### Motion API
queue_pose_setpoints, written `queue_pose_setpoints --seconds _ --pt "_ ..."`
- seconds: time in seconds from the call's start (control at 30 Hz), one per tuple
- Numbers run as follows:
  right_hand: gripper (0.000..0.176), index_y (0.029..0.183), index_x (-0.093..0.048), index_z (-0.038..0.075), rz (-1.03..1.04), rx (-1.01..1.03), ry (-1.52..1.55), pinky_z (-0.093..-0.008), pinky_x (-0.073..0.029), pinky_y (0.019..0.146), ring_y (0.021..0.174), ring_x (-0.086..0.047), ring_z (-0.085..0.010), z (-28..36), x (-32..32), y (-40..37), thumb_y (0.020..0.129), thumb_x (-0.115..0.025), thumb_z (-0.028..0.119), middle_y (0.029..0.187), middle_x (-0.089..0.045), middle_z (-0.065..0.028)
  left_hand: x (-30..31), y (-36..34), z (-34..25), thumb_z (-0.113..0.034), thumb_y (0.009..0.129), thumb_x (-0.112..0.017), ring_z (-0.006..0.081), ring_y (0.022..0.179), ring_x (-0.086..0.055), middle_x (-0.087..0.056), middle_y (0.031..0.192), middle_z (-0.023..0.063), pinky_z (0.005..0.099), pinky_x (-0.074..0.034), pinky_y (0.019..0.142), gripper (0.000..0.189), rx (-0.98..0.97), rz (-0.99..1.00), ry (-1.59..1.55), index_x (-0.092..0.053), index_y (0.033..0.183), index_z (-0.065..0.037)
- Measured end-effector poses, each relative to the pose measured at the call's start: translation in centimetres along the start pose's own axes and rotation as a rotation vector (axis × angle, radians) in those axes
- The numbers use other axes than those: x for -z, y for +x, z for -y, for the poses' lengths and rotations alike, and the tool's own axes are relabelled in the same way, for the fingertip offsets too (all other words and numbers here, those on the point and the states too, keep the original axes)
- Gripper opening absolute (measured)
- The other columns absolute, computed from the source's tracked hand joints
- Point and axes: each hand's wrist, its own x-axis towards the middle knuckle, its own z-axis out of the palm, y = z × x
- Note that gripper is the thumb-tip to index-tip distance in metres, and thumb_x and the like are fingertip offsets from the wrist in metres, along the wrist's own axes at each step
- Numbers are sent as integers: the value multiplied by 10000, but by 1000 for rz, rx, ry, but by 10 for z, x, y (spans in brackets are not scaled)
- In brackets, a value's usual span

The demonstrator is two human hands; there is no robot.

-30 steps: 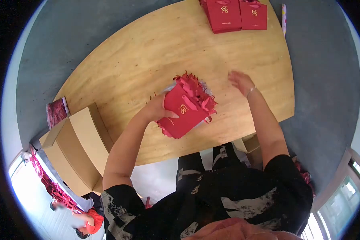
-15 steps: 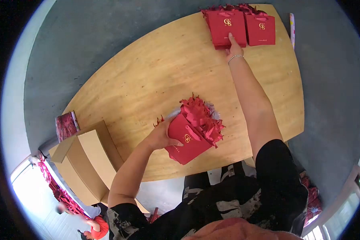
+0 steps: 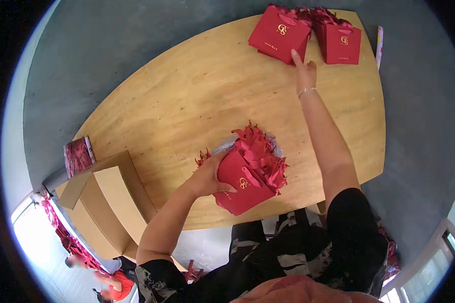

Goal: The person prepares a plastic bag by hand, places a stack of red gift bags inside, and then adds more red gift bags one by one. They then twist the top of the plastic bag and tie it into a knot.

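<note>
Near the table's front edge, my left hand (image 3: 210,175) is closed on the side of a stack of red paper gift bags (image 3: 245,194) with a gold logo. Its thumb lies across the front bag, and the other fingers are hidden. Red ribbons (image 3: 260,151) bunch out from the bags' tops, over some clear plastic. At the far edge, my right hand (image 3: 306,73) reaches to the lower corner of a second stack of gift bags (image 3: 275,38). The thumb rests on that corner, with a visible finger apart from it. Another stack of gift bags (image 3: 343,46) lies just right.
An open cardboard box (image 3: 103,202) stands at the table's left front. Beside it is a plastic-wrapped red bundle (image 3: 78,157). A person in a red top (image 3: 120,285) is at the lower left. The wooden table (image 3: 172,111) has a curved far edge.
The far left stack has turned and parted from the stack beside it. My right hand has shifted slightly right and nearer to me. My left hand keeps its hold on the near stack.
</note>
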Motion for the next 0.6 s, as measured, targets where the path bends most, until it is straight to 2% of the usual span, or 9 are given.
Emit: queue_pose_setpoints --seconds 0.03,0.07,0.1,0.2,0.23,0.3,0.37,0.5,0.6 --pt "868 1054 -469 -205 12 54 -101 -327 -468 866 1005 -593 -260 12 0 8 637 -813 474 1105 -593 -256 0 -1 -1 -114 534 -871 255 1151 -500 -529 1233 150 356 -395 994 961 -9 -20 37 -364 1342 1" --pt "1024 1189 -411 -213 214 -24 -101 -311 -435 931 1118 -547 -260 72 8 -11 608 -805 533 1207 -548 -250 0 -1 -2 -75 546 -867 203 1102 -530 -576 1178 99 350 -417 966 927 -18 -41 75 -381 1334 -12" --pt "1024 1189 -411 -213 218 -24 -100 -311 -435 931 1118 -547 -260 60 1 8 608 -805 533 1207 -548 -250 -1 -1 0 -75 546 -867 203 1102 -530 -576 1178 99 350 -417 966 927 -17 -44 75 -381 1334 -12" --pt "1101 1296 -367 -149 452 -135 8 -308 -420 958 1150 -532 -258 35 -28 76 570 -817 547 1273 -512 -226 1 -1 2 -79 546 -866 210 1117 -524 -568 1193 110 354 -412 974 935 -11 -54 71 -374 1338 -9" --pt "934 1274 -425 -87 359 -35 -144 -338 -474 887 1100 -560 -248 36 -32 85 605 -830 425 1247 -535 -193 1 0 0 -83 547 -866 215 1120 -523 -563 1202 112 355 -409 977 938 -7 -44 75 -371 1340 -10" --pt "781 1252 -484 -25 266 59 -298 -367 -527 816 1050 -589 -238 39 -37 93 641 -843 303 1221 -557 -161 2 0 2 -86 548 -866 219 1124 -521 -558 1212 115 357 -406 981 941 3 -32 75 -369 1342 -10" --pt "784 1206 -495 -34 304 -114 -164 -354 -531 823 1003 -608 -244 40 -36 97 574 -882 221 1163 -586 -150 3 2 5 -246 517 -879 346 1227 -432 -449 1308 230 371 -337 1048 1043 11 -2 46 -327 1354 42" --pt "783 1205 -464 -32 316 -221 9 -361 -538 830 984 -613 -250 82 -33 67 554 -883 86 1121 -603 -144 4 0 2 -261 519 -878 347 1239 -418 -441 1315 230 373 -325 1057 1051 15 3 97 -322 1359 39" --pt "748 1225 -441 -19 397 -99 59 -373 -543 821 987 -611 -251 47 -44 82 597 -845 27 1134 -595 -144 2 -1 8 -278 525 -875 350 1255 -400 -423 1335 231 378 -311 1068 1055 33 -12 92 -316 1362 38"
